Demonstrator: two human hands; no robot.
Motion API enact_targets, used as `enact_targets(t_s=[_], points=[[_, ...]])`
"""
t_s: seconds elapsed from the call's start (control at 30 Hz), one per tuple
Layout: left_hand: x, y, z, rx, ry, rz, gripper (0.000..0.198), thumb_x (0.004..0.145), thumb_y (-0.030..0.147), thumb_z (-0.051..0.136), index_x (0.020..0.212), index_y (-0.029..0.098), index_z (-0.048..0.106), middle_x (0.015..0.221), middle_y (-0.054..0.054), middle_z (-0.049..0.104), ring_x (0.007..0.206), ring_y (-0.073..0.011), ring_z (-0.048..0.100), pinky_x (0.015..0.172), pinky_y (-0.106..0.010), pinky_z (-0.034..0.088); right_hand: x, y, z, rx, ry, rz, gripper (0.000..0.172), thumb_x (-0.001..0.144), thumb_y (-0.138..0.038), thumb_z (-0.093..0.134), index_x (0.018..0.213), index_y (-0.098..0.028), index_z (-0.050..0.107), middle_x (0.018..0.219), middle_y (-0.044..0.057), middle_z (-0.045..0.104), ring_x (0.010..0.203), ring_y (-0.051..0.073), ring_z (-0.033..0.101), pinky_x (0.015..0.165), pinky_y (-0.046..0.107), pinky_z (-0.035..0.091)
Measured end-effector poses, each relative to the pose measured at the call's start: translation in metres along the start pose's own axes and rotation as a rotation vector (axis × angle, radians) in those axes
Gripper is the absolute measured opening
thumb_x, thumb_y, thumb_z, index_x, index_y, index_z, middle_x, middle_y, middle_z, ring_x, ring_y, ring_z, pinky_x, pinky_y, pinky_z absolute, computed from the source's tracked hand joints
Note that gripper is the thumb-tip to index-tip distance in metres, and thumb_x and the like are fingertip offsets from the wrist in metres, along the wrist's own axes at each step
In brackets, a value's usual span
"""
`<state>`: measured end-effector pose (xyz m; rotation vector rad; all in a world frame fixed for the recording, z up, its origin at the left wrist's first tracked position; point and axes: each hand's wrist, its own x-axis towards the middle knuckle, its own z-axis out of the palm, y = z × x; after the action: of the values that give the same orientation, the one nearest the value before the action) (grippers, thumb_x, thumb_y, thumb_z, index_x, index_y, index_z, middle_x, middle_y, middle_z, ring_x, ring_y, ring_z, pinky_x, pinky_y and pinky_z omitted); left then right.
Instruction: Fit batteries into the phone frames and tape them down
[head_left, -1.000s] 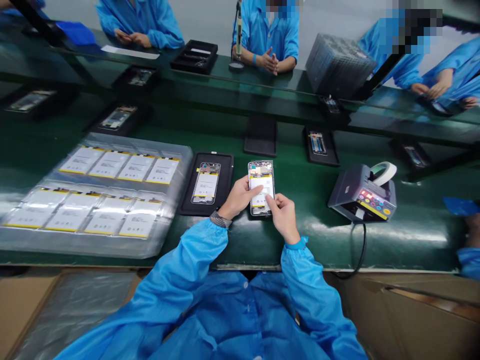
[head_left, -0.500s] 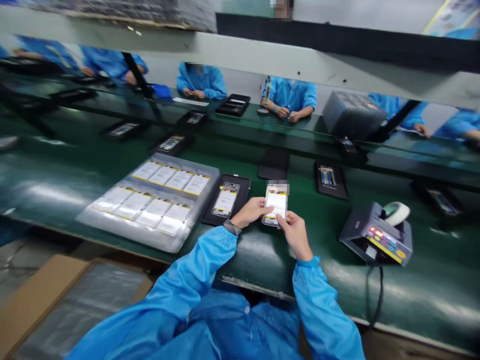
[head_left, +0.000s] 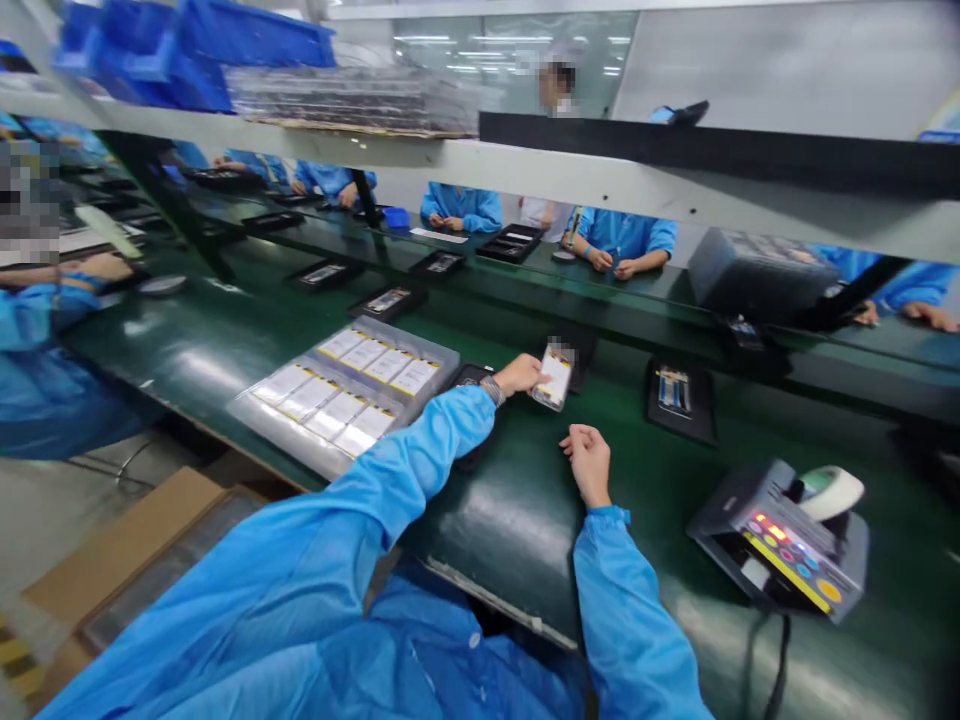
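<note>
My left hand is closed on one edge of an open-backed phone with a white battery in it. The phone is tilted above the bench, in front of a black tray. Below and to the right, my right hand is apart from the phone, its fingers loosely bent with nothing visible in them. A clear plastic tray of several white batteries lies left of my left arm. Between that tray and my wrist, another black tray is mostly hidden by my sleeve.
At right stands a tape dispenser with a tape roll and cable. A black tray with a phone lies behind it. A shelf crosses above the bench. Co-workers in blue sit opposite and at far left. A cardboard box stands lower left.
My right hand has let go of the phone and drawn back. The left hand alone now holds it, farther out over the bench. The view has tilted up and turned left.
</note>
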<state>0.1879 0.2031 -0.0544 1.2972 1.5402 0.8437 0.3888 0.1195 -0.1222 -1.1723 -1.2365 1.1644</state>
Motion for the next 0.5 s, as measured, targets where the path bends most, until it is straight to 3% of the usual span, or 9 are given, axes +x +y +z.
enact_targets(t_s=[0.1, 0.23, 0.4, 0.5], points=[[0.051, 0.013, -0.012, 0.125, 0.030, -0.083, 0.020, 0.096, 0.031, 0.072, 0.093, 0.011, 0.069, 0.083, -0.003, 0.070, 0.073, -0.0142, 0.068, 0.073, -0.032, 0.060, 0.002, 0.012, -0.002, -0.017, -0.006, -0.013, 0.049, 0.076, -0.069, 0.067, 0.080, -0.020, 0.062, 0.060, 0.004, 0.065, 0.054, 0.018, 0.058, 0.055, 0.029, 0.046], [0.105, 0.026, -0.016, 0.246, 0.033, -0.122, 0.023, 0.094, 0.032, 0.074, 0.092, 0.010, 0.070, 0.083, -0.004, 0.071, 0.073, -0.0158, 0.068, 0.071, -0.031, 0.059, 0.005, 0.020, -0.001, -0.032, -0.009, -0.031, 0.039, 0.082, -0.060, 0.061, 0.079, -0.021, 0.062, 0.059, 0.003, 0.065, 0.055, 0.019, 0.060, 0.056, 0.029, 0.046], [0.141, 0.031, -0.008, 0.397, -0.020, -0.137, 0.025, 0.100, 0.037, 0.066, 0.104, 0.012, 0.068, 0.095, -0.005, 0.071, 0.079, -0.0148, 0.068, 0.073, -0.031, 0.061, 0.006, 0.027, 0.001, -0.061, -0.003, -0.058, 0.032, 0.087, -0.053, 0.057, 0.081, -0.022, 0.061, 0.060, 0.001, 0.065, 0.057, 0.019, 0.061, 0.058, 0.028, 0.046], [0.151, 0.030, -0.004, 0.512, -0.052, -0.115, 0.026, 0.099, 0.037, 0.067, 0.101, 0.012, 0.069, 0.092, -0.005, 0.071, 0.077, -0.0150, 0.068, 0.074, -0.032, 0.060, 0.005, 0.028, 0.002, -0.079, 0.000, -0.056, 0.030, 0.089, -0.050, 0.054, 0.082, -0.022, 0.062, 0.061, 0.001, 0.066, 0.057, 0.018, 0.061, 0.057, 0.027, 0.046]])
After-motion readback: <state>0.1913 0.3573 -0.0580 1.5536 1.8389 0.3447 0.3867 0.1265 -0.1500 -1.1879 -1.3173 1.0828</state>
